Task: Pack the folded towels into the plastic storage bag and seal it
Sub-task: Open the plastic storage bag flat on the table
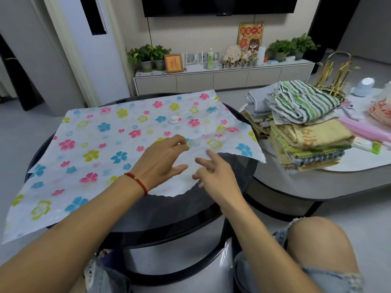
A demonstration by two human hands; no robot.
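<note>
A flat plastic storage bag [110, 134] printed with coloured flowers lies spread over a round dark glass table [232, 166]. A white round valve [174, 119] sits on the bag's upper side. My left hand [163, 161] rests on the bag near its right edge, thumb and forefinger pinching the plastic. My right hand [213, 174] is beside it at the bag's open edge, fingers spread and touching the plastic. A stack of folded towels [300, 132], striped green on top and yellow below, stands on a white table [359, 163] to the right.
On the white table lie a pink slider clip [364, 130], a small green box [375, 148], a gold rack [336, 75] and a pale cup [364, 86]. A low cabinet [222, 79] with plants stands at the back wall. My knees are below the table.
</note>
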